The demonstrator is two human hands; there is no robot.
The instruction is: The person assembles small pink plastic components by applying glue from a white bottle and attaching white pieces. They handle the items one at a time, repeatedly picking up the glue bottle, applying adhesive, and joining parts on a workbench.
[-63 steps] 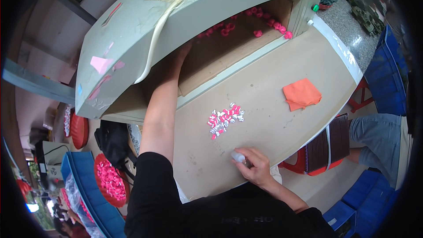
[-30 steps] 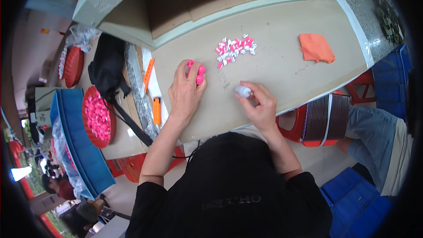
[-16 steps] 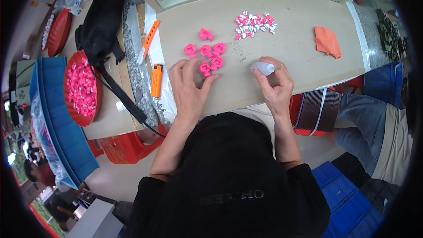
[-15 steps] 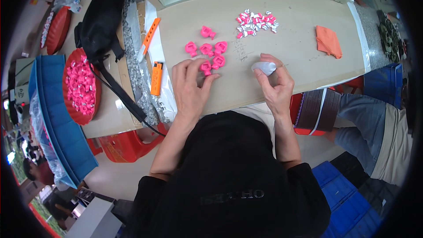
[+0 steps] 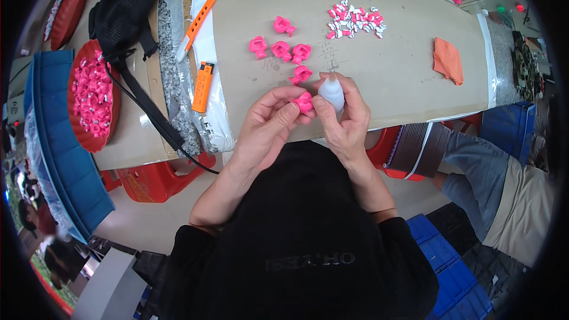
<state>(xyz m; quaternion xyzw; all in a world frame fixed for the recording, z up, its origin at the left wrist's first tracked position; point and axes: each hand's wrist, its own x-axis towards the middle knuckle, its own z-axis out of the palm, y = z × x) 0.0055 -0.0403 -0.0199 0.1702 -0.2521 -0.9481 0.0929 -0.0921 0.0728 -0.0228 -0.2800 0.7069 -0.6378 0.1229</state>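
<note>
Between the thumb and fingers of my left hand (image 5: 269,121) is a small pink plastic piece (image 5: 303,102). My right hand (image 5: 347,120) is closed around a small whitish squeeze bottle (image 5: 332,92), held upright with its narrow tip away from me. The two hands are close together over the near edge of the table, the bottle right beside the pink piece. Just beyond them lie several more hollow pink pieces (image 5: 281,50), loosely grouped. Farther off is a pile of tiny pink-and-white parts (image 5: 355,19).
On the left are an orange cutter (image 5: 195,29), an orange lighter (image 5: 203,87), a black bag (image 5: 124,18) with a strap, and a red dish (image 5: 112,112) of pink pieces. An orange cloth (image 5: 447,61) lies right. A person's leg (image 5: 474,172) shows at right.
My left hand has picked up a pink piece from the group and brought it toward me. My right hand has moved left with the bottle, now tipped upright. The view has shifted slightly.
</note>
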